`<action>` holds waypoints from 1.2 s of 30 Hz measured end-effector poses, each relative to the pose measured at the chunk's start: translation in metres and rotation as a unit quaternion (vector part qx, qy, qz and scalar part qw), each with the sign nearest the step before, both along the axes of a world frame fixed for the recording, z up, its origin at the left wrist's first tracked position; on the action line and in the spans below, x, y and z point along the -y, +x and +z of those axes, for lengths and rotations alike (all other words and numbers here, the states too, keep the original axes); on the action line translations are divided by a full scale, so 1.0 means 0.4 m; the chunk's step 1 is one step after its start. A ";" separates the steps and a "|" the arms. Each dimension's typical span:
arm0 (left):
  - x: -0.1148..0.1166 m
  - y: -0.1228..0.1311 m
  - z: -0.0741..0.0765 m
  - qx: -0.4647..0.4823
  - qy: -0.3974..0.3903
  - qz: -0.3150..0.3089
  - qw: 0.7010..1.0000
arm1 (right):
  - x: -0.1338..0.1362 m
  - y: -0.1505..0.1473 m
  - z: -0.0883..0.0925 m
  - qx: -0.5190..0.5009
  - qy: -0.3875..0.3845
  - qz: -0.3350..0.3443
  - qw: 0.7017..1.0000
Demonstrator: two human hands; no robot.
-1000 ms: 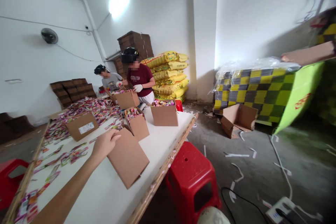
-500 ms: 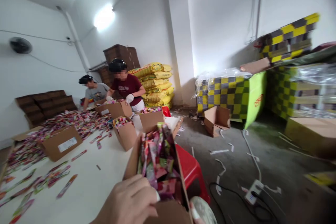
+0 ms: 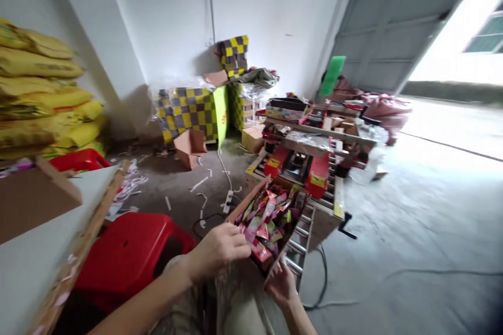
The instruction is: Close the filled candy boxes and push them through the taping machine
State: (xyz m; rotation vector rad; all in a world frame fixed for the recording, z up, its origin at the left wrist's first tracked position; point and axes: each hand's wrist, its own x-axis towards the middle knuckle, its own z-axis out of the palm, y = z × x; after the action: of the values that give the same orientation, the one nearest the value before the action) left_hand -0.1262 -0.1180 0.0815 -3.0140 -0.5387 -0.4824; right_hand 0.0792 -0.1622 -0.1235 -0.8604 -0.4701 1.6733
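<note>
I hold an open cardboard box (image 3: pixel 244 204) filled with colourful candy packets (image 3: pixel 269 220) out in front of me. My left hand (image 3: pixel 218 248) grips the box's near left edge, fingers curled over the rim. My right hand (image 3: pixel 280 283) supports the box from below at its near right corner. The box hangs above the floor, just in front of a red carton-sealing machine (image 3: pixel 301 167) with metal rollers (image 3: pixel 302 235).
A red plastic stool (image 3: pixel 126 256) stands at my lower left beside the white table (image 3: pixel 43 241), which carries a brown box (image 3: pixel 31 196). Yellow sacks (image 3: pixel 39 94) are stacked at left. Checkered cartons (image 3: pixel 188 112), a power strip (image 3: pixel 228 200) and cables lie on the floor.
I have turned to the right, away from the table and the two other people, carrying the filled box. My right hand has come into view under the box.
</note>
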 end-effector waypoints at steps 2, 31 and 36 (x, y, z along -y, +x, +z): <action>-0.056 0.018 -0.021 -0.002 -0.003 -0.017 1.000 | 0.012 0.059 0.005 0.124 -0.035 0.010 0.992; -0.057 0.289 -0.242 -0.051 -0.108 0.254 0.960 | -0.326 0.189 0.369 0.853 0.163 0.069 0.490; -0.131 0.243 -0.190 -0.038 -0.290 0.133 0.947 | -0.342 0.186 0.332 0.875 0.110 -0.045 0.469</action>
State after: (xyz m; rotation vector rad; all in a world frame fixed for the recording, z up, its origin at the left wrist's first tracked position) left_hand -0.0291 -0.0657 0.0057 -3.3819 -1.2588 -0.2131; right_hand 0.1537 -0.0255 0.0092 -2.1149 -1.8552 -0.0959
